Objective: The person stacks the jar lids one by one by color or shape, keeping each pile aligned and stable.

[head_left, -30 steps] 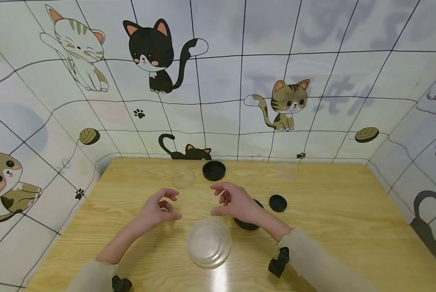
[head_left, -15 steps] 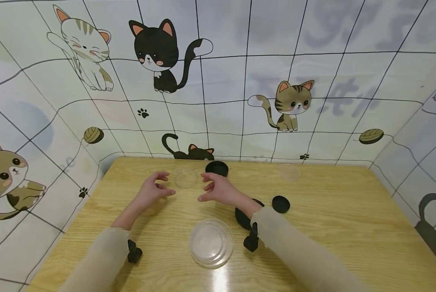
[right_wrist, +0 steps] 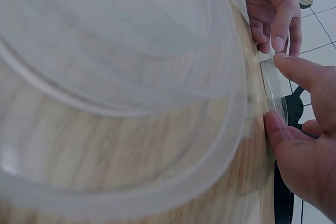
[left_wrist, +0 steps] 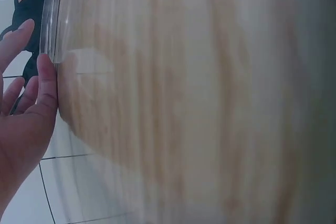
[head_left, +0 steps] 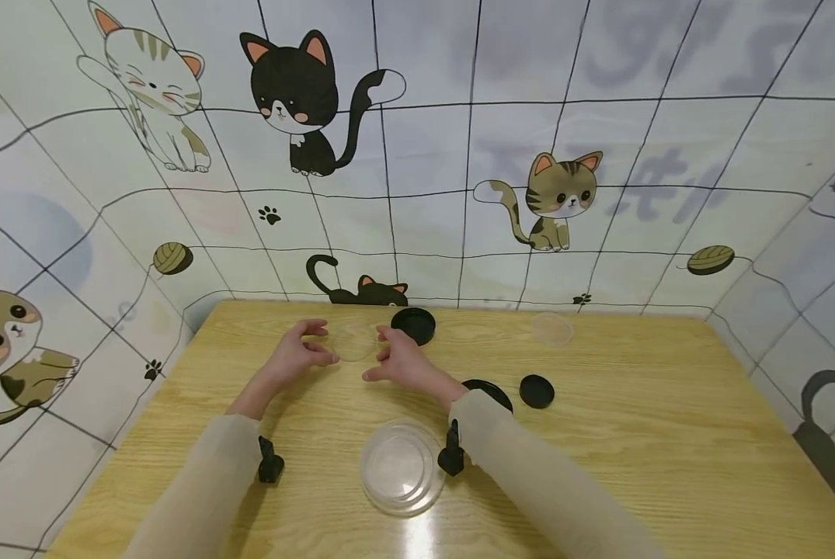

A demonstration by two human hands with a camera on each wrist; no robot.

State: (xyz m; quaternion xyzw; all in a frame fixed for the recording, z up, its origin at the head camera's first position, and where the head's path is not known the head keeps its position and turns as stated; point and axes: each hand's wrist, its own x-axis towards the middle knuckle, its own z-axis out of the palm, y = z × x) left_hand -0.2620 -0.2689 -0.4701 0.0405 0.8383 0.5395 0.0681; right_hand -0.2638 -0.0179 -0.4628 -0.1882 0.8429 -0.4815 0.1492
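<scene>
Both empty — my left grip [head_left: 295, 358] and right grip [head_left: 406, 363] flank the clear dish [head_left: 353, 341] near the far edge of the counter [head_left: 641, 419], fingers loosely spread. I'd close in evenly, low on its wall — without nudging the black dish [head_left: 415, 322] alongside.

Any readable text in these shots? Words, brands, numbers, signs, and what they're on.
None legible.
Wall: faint grey marks at upper right in the head view, possibly lettering, too blurred to read.
Clear container between left hand and right hand: no text visible.
Stacked clear containers: none visible.
Black lids: none visible.
</scene>
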